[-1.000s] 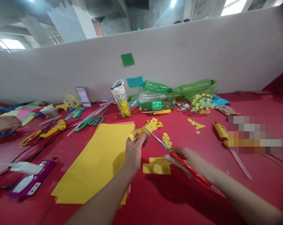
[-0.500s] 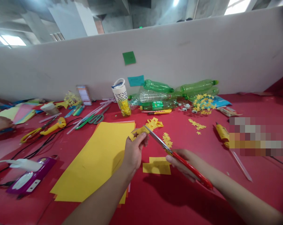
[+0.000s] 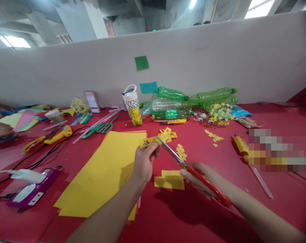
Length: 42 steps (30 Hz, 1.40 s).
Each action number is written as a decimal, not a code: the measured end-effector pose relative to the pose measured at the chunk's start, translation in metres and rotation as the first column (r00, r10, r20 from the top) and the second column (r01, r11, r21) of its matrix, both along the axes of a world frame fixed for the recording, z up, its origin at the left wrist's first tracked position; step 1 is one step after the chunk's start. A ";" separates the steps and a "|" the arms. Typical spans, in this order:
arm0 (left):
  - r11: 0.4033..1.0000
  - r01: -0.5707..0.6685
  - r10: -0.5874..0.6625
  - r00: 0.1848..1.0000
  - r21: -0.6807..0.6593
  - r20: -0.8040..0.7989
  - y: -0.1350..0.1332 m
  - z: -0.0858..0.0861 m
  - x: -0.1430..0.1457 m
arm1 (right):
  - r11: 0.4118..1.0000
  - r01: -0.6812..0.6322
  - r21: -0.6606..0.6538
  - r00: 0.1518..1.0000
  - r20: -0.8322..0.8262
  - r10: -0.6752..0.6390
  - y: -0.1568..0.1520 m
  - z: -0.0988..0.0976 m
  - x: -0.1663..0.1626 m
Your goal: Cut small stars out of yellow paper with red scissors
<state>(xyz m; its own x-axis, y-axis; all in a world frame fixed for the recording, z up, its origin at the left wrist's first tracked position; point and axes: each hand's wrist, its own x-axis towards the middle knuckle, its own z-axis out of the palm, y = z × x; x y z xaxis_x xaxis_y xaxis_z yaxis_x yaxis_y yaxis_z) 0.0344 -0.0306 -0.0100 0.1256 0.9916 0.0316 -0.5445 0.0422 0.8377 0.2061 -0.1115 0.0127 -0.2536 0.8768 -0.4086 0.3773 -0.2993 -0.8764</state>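
Pinched in my left hand point(image 3: 145, 162) is a small yellow paper strip point(image 3: 148, 141) with a star-shaped hole in it. My right hand point(image 3: 198, 177) grips red-handled scissors point(image 3: 174, 153), whose blade tips meet the strip's right end. Beyond the strip lies a pile of yellow paper scraps point(image 3: 167, 134). Several small yellow paper stars point(image 3: 181, 152) lie behind the scissor blades. Yellow paper rectangles point(image 3: 169, 182) rest on the table between my forearms, and a stack of large yellow sheets point(image 3: 99, 175) is under and left of my left hand.
Green plastic bottles point(image 3: 172, 93) lie along the white partition point(image 3: 92, 71), beside a printed cup point(image 3: 131, 106). A yellow glue gun point(image 3: 241, 146) is at right. On the left are a purple power strip point(image 3: 33, 190), cables, grey-green scissors point(image 3: 104, 127) and another person's hand point(image 3: 1, 131).
The strip in my left hand has turned a little, so its star-shaped hole shows more plainly. The scissors stay at its right end, and the view has shifted slightly.
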 end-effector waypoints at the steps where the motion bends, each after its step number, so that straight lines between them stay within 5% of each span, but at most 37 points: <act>1: 1.000 0.002 -0.002 1.000 -0.002 0.003 0.000 0.000 0.000 | 1.000 0.001 -0.009 1.000 -0.010 -0.001 0.000 0.001 -0.001; 12: 0.997 0.003 -0.002 1.000 -0.081 0.019 -0.002 0.000 0.001 | 1.000 0.007 -0.020 1.000 0.027 -0.007 -0.001 0.006 -0.004; 25: 0.999 -0.041 0.046 0.988 0.033 -0.145 0.007 -0.002 -0.007 | 1.000 0.000 -0.015 0.999 0.033 0.000 -0.001 0.007 -0.002; 42: 0.998 -0.042 0.047 0.990 0.039 -0.131 0.009 -0.003 -0.008 | 1.000 -0.013 -0.010 1.000 0.013 0.013 0.000 0.004 -0.001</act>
<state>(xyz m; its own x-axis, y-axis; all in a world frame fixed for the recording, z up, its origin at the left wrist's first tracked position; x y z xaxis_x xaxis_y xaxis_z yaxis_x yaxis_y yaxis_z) 0.0265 -0.0218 -0.0130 0.0868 0.9948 0.0532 -0.4299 -0.0108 0.9028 0.2050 -0.1116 0.0171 -0.2594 0.8692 -0.4209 0.3921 -0.3035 -0.8684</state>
